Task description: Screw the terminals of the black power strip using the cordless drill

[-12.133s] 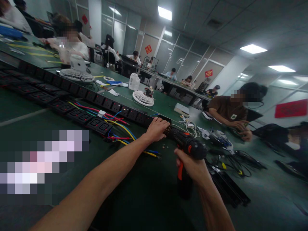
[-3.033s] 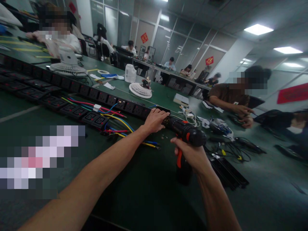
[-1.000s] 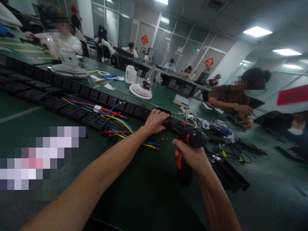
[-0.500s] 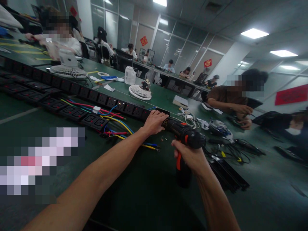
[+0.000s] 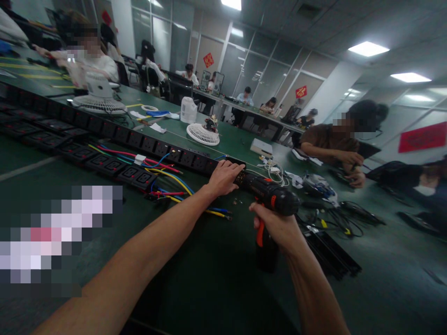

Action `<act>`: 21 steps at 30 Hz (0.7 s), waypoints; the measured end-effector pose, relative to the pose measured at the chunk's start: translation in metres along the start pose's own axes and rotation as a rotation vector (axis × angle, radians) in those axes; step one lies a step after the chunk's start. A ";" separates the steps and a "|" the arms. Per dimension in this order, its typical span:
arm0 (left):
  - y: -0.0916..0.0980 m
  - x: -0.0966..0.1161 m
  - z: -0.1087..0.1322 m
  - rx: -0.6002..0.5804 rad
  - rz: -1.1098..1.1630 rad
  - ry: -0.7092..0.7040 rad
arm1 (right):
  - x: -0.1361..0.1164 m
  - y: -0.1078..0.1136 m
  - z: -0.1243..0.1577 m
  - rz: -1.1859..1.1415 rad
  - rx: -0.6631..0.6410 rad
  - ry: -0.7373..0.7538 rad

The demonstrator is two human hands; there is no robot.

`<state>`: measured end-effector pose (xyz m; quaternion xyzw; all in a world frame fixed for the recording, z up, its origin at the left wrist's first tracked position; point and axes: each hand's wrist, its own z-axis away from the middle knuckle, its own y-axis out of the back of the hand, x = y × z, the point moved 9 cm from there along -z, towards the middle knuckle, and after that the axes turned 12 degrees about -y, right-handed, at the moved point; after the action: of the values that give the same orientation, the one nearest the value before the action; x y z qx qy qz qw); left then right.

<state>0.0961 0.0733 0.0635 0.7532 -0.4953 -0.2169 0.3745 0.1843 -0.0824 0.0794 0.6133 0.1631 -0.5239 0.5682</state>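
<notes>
My right hand [image 5: 274, 221] is wrapped round the handle of a black and orange power drill [image 5: 267, 190], its front end pointing left. My left hand [image 5: 225, 177] lies at the right end of a long black socket strip [image 5: 148, 143], close to the drill's tip, fingers pressed together round the strip's end; what is under the fingers is hidden. In front of the strip lies a second row of black sockets [image 5: 104, 163]. Red, blue and yellow wires [image 5: 178, 179] run out beside it, some ending near my left wrist. Small screws [image 5: 238, 201] lie between my hands.
Black metal channels [image 5: 330, 253] and tangled cables [image 5: 349, 218] lie right of the drill. Beyond the strip are a white fan grille [image 5: 203, 134], a white jug-like part [image 5: 188, 110] and a box [image 5: 261, 147]. A person's hands [image 5: 354, 170] work at the right.
The drill's rear has shifted very slightly right and down in my right hand's grip. My left hand stays in place.
</notes>
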 end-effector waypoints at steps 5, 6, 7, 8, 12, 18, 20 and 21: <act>0.000 0.000 0.000 -0.007 -0.019 0.010 | -0.001 0.002 0.000 -0.008 0.003 0.009; 0.000 0.000 0.000 -0.006 -0.025 0.014 | -0.001 0.002 0.000 -0.004 0.002 0.012; 0.001 0.000 0.000 -0.003 -0.031 0.019 | -0.001 0.002 0.000 -0.001 -0.001 0.016; 0.001 0.000 0.000 -0.001 -0.035 0.023 | -0.001 0.001 0.000 0.002 -0.006 0.018; 0.002 0.000 0.000 0.001 -0.035 0.030 | -0.002 0.001 0.001 0.004 -0.014 0.028; 0.001 -0.002 0.000 0.020 -0.010 0.019 | -0.001 0.001 0.002 -0.020 -0.008 -0.015; 0.001 -0.003 0.000 0.016 -0.001 0.016 | 0.000 0.001 0.002 -0.023 -0.007 -0.008; 0.001 -0.003 0.001 0.012 0.002 0.013 | 0.000 0.001 0.001 -0.025 -0.009 -0.002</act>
<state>0.0935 0.0758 0.0635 0.7564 -0.4950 -0.2085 0.3733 0.1841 -0.0838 0.0801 0.6080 0.1725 -0.5309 0.5646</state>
